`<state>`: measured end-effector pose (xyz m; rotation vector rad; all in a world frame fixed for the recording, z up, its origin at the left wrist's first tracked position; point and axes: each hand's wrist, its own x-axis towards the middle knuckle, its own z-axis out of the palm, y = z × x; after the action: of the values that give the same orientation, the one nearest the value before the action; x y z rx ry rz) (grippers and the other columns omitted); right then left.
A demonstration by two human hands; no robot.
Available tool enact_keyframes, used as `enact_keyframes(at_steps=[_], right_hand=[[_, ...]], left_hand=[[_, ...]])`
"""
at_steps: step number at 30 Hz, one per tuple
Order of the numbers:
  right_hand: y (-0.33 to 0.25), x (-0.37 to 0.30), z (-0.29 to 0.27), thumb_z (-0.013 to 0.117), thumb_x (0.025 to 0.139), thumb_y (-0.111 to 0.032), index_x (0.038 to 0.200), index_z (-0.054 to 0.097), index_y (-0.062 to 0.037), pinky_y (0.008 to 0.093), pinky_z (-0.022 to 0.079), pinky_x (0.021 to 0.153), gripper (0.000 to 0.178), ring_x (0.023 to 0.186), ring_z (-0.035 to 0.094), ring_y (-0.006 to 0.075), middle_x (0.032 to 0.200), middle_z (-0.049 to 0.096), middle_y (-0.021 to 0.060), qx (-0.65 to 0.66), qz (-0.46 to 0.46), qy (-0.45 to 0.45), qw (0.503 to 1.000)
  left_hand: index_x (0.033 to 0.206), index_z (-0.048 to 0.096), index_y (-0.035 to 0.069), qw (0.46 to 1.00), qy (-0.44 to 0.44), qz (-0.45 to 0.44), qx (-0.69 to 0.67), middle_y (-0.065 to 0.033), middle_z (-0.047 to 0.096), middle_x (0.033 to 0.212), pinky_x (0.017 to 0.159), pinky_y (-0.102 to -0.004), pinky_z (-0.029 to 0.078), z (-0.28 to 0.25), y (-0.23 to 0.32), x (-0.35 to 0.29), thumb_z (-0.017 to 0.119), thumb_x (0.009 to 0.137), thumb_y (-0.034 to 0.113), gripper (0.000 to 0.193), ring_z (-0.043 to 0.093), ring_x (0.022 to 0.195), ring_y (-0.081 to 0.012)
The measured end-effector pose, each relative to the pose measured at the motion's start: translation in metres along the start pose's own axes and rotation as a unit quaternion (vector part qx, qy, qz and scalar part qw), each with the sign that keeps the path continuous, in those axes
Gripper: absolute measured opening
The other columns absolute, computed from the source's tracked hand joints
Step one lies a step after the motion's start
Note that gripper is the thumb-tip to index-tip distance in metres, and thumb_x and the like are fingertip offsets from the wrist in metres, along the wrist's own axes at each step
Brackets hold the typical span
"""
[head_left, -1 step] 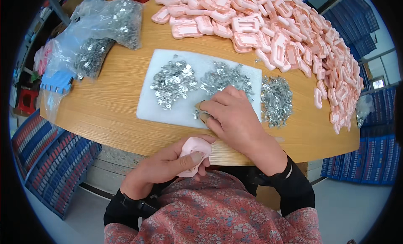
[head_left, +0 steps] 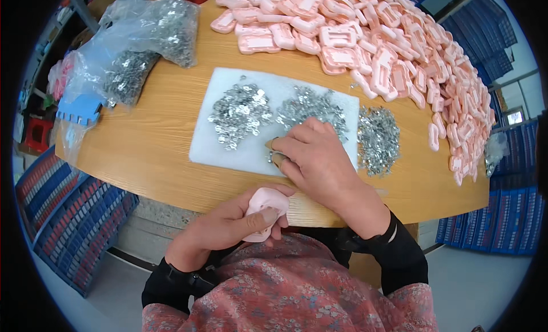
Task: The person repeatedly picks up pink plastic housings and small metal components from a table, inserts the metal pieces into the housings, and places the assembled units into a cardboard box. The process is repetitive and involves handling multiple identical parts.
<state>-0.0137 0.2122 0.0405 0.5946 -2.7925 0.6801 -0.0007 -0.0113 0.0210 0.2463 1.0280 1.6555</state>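
Observation:
My left hand (head_left: 228, 224) holds a pink plastic shell (head_left: 267, 206) near the table's front edge, with the thumb pressed into its hollow side. My right hand (head_left: 317, 161) rests over the front of a white foam sheet (head_left: 228, 159). Its thumb and forefinger wear tan fingertip covers and are curled toward each other beside small metal bits; whatever lies between them is too small to make out. On the foam lie a left heap of flat shiny metal pieces (head_left: 240, 115) and a right heap of small metal pieces (head_left: 311, 106), partly covered by my right hand.
Another pile of small metal parts (head_left: 378, 141) lies right of the foam. A large heap of pink shells (head_left: 394, 58) spreads over the back and right of the wooden table (head_left: 154, 155). Clear bags of metal parts (head_left: 171, 32) and a blue foam piece (head_left: 80, 109) are at the left.

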Motion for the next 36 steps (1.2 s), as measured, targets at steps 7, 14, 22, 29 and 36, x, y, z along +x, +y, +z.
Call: enact_keyframes(at_steps=[7,14,22,29,36], right_hand=[[0.002,0.037,0.017,0.073,0.076,-0.012,0.091,0.072,-0.0112,0.0402,0.041,0.083,0.015,0.092,0.056,0.0265,0.085,0.064,0.0037,-0.055,0.004,-0.027,0.998],[0.004,0.049,0.025,0.073,0.075,-0.013,0.087,0.070,-0.0109,0.0388,0.039,0.083,0.013,0.090,0.056,0.0251,0.082,0.063,0.0034,-0.112,0.003,-0.061,0.992],[-0.008,0.026,-0.003,0.076,0.069,-0.010,0.083,0.067,-0.0107,0.0388,0.040,0.083,0.017,0.086,0.057,0.0222,0.081,0.062,0.0002,0.008,-0.104,0.002,0.995],[-0.014,0.014,-0.010,0.077,0.069,-0.009,0.090,0.069,-0.0115,0.0364,0.042,0.080,0.022,0.085,0.059,0.0203,0.084,0.063,-0.0009,0.026,-0.145,0.022,0.989],[-0.015,-0.001,-0.018,0.072,0.075,-0.003,0.094,0.068,-0.0035,0.0318,0.048,0.073,0.020,0.075,0.060,0.0185,0.082,0.065,0.0056,0.190,0.100,-0.049,0.975]], left_hand=[[0.147,0.039,0.008,0.998,0.019,0.048,-0.028,-0.0037,0.062,0.102,0.080,-0.0266,0.052,-0.008,-0.002,-0.004,0.058,0.103,0.023,0.050,0.062,0.089,-0.0108],[0.146,0.040,0.008,0.993,0.059,0.086,-0.057,-0.0052,0.062,0.099,0.079,-0.0284,0.054,-0.014,0.001,-0.004,0.056,0.104,0.022,0.047,0.062,0.087,-0.0120],[0.143,0.039,0.008,0.952,0.180,0.163,-0.184,-0.0082,0.062,0.098,0.075,-0.0356,0.058,-0.027,0.014,0.017,0.063,0.096,0.010,0.052,0.065,0.086,-0.0181],[0.140,0.042,0.006,0.956,0.163,0.138,-0.202,-0.0062,0.060,0.100,0.073,-0.0345,0.057,-0.021,0.018,0.022,0.066,0.093,0.006,0.053,0.065,0.083,-0.0179],[0.140,0.043,0.006,0.957,0.198,0.197,-0.084,-0.0048,0.059,0.100,0.073,-0.0336,0.056,-0.013,0.013,0.030,0.066,0.091,0.005,0.054,0.063,0.082,-0.0144]])
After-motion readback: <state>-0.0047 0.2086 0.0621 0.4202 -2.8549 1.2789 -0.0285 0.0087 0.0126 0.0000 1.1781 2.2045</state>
